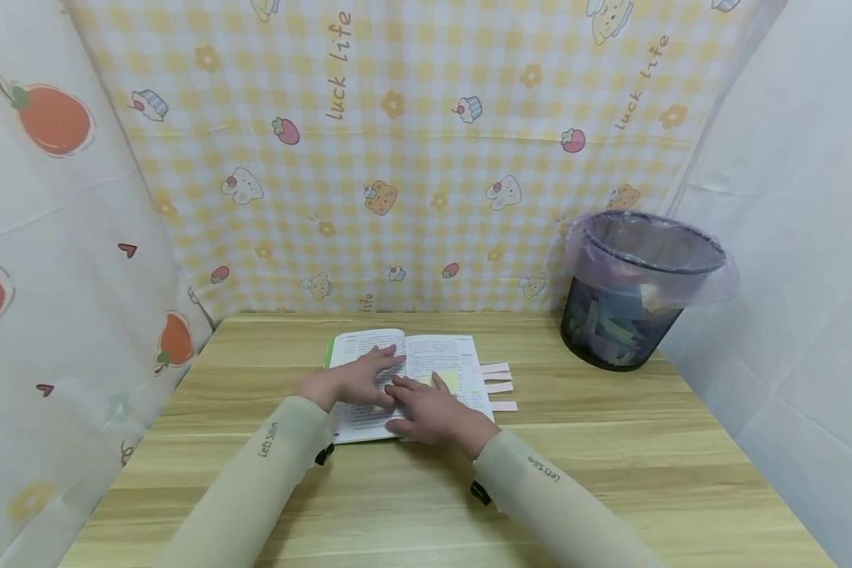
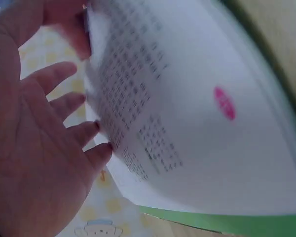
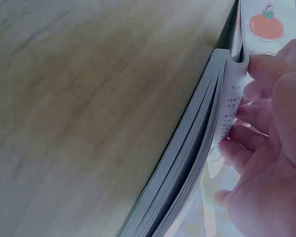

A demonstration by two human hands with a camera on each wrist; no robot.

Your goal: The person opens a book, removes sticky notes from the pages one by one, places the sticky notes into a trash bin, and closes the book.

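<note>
An open book point(image 1: 369, 422) with printed pages and a green cover edge lies on the wooden table. My left hand point(image 1: 358, 380) rests on the left page near the center fold, its fingers spread. My right hand point(image 1: 433, 412) lies across the lower right page, fingertips at the fold. Beside its fingers shows a yellow sticky note point(image 1: 446, 382), partly covered. Pale pink tabs point(image 1: 500, 387) stick out from the right edge of the book. In the left wrist view the page point(image 2: 187, 148) curves under the fingertips; in the right wrist view the page block point(image 3: 187, 153) shows edge-on.
A black mesh bin point(image 1: 607, 323) with a translucent purple liner stands at the table's back right. Behind the table point(image 1: 610, 473) hangs a yellow checked curtain point(image 1: 412, 158), with white printed sheets at both sides.
</note>
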